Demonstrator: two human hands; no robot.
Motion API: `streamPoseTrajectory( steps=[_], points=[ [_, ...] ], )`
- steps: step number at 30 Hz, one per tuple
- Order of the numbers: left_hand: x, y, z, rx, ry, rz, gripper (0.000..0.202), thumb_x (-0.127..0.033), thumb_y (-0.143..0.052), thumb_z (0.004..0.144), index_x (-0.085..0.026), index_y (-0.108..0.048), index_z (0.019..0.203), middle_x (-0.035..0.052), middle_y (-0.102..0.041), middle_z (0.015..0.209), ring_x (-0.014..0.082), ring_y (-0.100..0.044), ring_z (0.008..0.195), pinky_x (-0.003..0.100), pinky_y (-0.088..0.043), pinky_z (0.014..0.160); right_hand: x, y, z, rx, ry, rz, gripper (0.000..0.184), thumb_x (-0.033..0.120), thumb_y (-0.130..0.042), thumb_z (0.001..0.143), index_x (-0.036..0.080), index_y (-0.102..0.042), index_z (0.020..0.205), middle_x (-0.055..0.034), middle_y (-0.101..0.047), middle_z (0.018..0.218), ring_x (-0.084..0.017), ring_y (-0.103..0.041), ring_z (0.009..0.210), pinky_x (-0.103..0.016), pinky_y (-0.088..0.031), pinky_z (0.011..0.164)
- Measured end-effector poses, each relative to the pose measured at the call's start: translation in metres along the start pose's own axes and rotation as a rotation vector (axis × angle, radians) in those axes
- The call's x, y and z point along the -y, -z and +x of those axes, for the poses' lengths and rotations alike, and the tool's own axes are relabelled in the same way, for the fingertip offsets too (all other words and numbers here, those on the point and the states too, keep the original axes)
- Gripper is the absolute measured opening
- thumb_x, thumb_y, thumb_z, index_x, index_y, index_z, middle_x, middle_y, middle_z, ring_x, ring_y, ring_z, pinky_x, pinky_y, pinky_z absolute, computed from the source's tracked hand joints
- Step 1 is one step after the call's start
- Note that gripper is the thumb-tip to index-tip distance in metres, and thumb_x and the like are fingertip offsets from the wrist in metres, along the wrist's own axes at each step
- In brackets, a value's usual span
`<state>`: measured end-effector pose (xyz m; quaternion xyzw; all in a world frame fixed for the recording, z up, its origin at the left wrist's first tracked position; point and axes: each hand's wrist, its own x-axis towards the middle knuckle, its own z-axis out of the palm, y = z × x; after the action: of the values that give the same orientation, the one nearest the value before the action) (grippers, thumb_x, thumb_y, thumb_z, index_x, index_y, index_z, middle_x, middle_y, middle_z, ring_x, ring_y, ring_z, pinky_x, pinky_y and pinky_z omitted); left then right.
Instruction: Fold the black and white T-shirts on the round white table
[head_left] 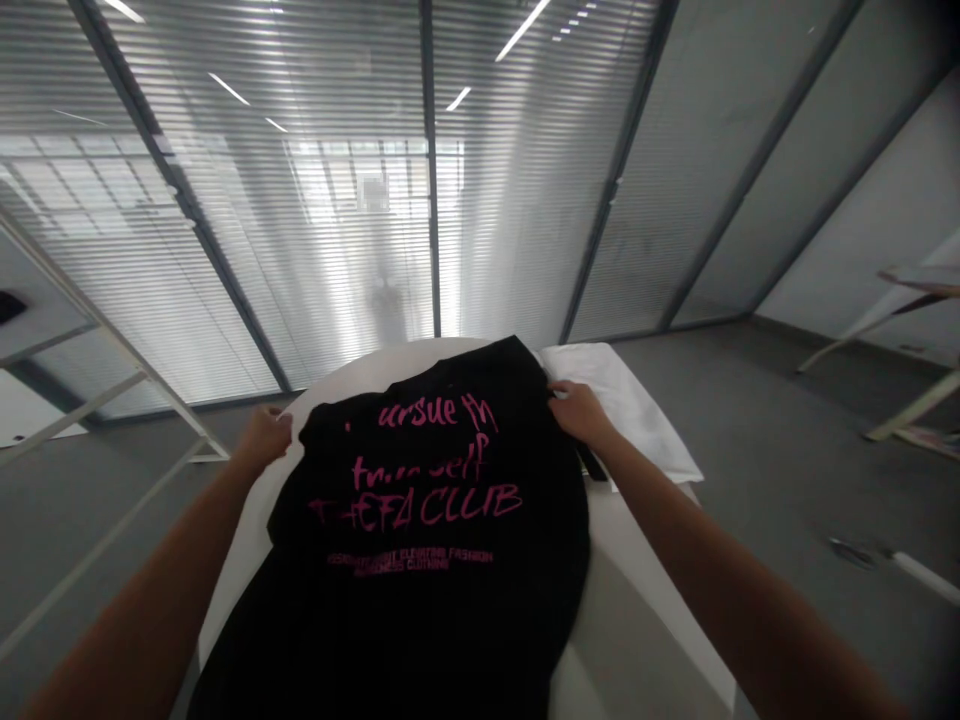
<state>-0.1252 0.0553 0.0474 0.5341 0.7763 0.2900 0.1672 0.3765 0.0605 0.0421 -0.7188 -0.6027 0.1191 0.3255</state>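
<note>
- Black T-shirt [427, 610]: cotton-look knit, spread flat on the counter, with its near part running out of view at the bottom edge; pink brush-style lettering across the upward face, the word "CLUB" legible, smaller pink print below.
- Left hand [262, 442]: bare, at the left side of the garment's far end; fingers [280, 420] bent and touching the black fabric at its edge, not spread wide. Whether they pinch the cloth or only rest on it: cannot tell.
- Right hand [581, 415]: bare, at the right side of the garment's far end, above the white cloth; fingers [556, 392] curled in against the black edge. Firmness of any hold: cannot tell.
- Counter [390, 368]: white, rounded at its far end, carrying both textiles.
- White folded cloth [622, 400]: far right on the counter, partly under the T-shirt's right edge.
- Black strap [591, 462]: short and narrow, just below the right hand, between the T-shirt and the white cloth.
- White metal frame [112, 340]: left of the counter, angled struts.
- Small table [919, 280]: at the right edge, well apart from the counter.
- Glass partition with slatted blinds [225, 200]: along the far side.
- Grey floor [750, 420]: around the counter.
</note>
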Motion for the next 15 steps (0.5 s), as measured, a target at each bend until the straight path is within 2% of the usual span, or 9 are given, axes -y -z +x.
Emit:
streamPoseTrajectory(
  steps=[2, 4, 7, 9, 11, 13, 15],
  points=[
    [0.002, -0.023, -0.013, -0.011, -0.057, 0.093, 0.051, -0.035, -0.054, 0.081, -0.009, -0.046, 0.124, 0.0149, -0.064, 0.096, 0.0299, -0.061, 0.102, 0.042, -0.049, 0.086, 0.003, -0.013, -0.01, 0.023, 0.068, -0.093, 0.037, 0.02, -0.053, 0.08, 0.012, -0.066, 0.113, -0.0133, -0.067, 0.105, -0.025, -0.06, 0.105, -0.035, -0.045, 0.091],
    [-0.003, -0.041, -0.028, -0.011, -0.171, 0.248, 0.061, -0.044, -0.054, 0.081, -0.016, -0.042, 0.134, 0.0166, -0.058, 0.116, 0.0334, -0.052, 0.117, 0.046, -0.043, 0.094, 0.012, -0.024, -0.022, 0.043, 0.152, -0.177, 0.041, 0.025, -0.052, 0.084, 0.011, -0.061, 0.121, -0.0154, -0.063, 0.116, -0.026, -0.055, 0.114, -0.036, -0.041, 0.098],
    [-0.015, -0.056, -0.045, 0.039, -0.305, 0.471, 0.06, -0.052, -0.047, 0.084, -0.026, -0.044, 0.137, 0.0161, -0.051, 0.126, 0.0359, -0.05, 0.117, 0.051, -0.041, 0.094, 0.028, -0.04, -0.038, 0.115, 0.204, -0.325, 0.051, 0.035, -0.054, 0.085, 0.013, -0.054, 0.131, -0.0181, -0.057, 0.125, -0.03, -0.052, 0.118, -0.042, -0.039, 0.099],
    [-0.024, -0.059, -0.049, 0.061, -0.333, 0.526, 0.056, -0.054, -0.042, 0.085, -0.028, -0.05, 0.134, 0.0158, -0.052, 0.123, 0.0361, -0.051, 0.114, 0.052, -0.04, 0.093, 0.034, -0.051, -0.045, 0.156, 0.173, -0.434, 0.056, 0.037, -0.056, 0.084, 0.016, -0.049, 0.136, -0.0196, -0.055, 0.126, -0.034, -0.052, 0.116, -0.047, -0.041, 0.094],
    [-0.031, -0.06, -0.049, 0.034, -0.371, 0.552, 0.056, -0.055, -0.041, 0.086, -0.027, -0.052, 0.133, 0.0166, -0.051, 0.123, 0.0367, -0.049, 0.115, 0.053, -0.039, 0.094, 0.037, -0.06, -0.048, 0.187, 0.159, -0.523, 0.059, 0.037, -0.056, 0.085, 0.018, -0.045, 0.14, -0.0205, -0.055, 0.125, -0.036, -0.051, 0.115, -0.051, -0.039, 0.092],
    [-0.035, -0.064, -0.046, 0.005, -0.457, 0.569, 0.059, -0.053, -0.045, 0.084, -0.027, -0.05, 0.136, 0.0168, -0.046, 0.132, 0.037, -0.044, 0.121, 0.053, -0.035, 0.097, 0.04, -0.067, -0.046, 0.244, 0.193, -0.573, 0.057, 0.041, -0.053, 0.087, 0.02, -0.046, 0.14, -0.02, -0.057, 0.123, -0.037, -0.05, 0.116, -0.054, -0.036, 0.094],
    [-0.038, -0.07, -0.043, 0.035, -0.558, 0.584, 0.063, -0.052, -0.052, 0.081, -0.029, -0.046, 0.14, 0.015, -0.041, 0.14, 0.036, -0.038, 0.128, 0.052, -0.031, 0.102, 0.043, -0.071, -0.043, 0.319, 0.238, -0.595, 0.056, 0.05, -0.051, 0.088, 0.021, -0.05, 0.136, -0.0192, -0.057, 0.122, -0.037, -0.049, 0.117, -0.056, -0.034, 0.096]
  ],
)
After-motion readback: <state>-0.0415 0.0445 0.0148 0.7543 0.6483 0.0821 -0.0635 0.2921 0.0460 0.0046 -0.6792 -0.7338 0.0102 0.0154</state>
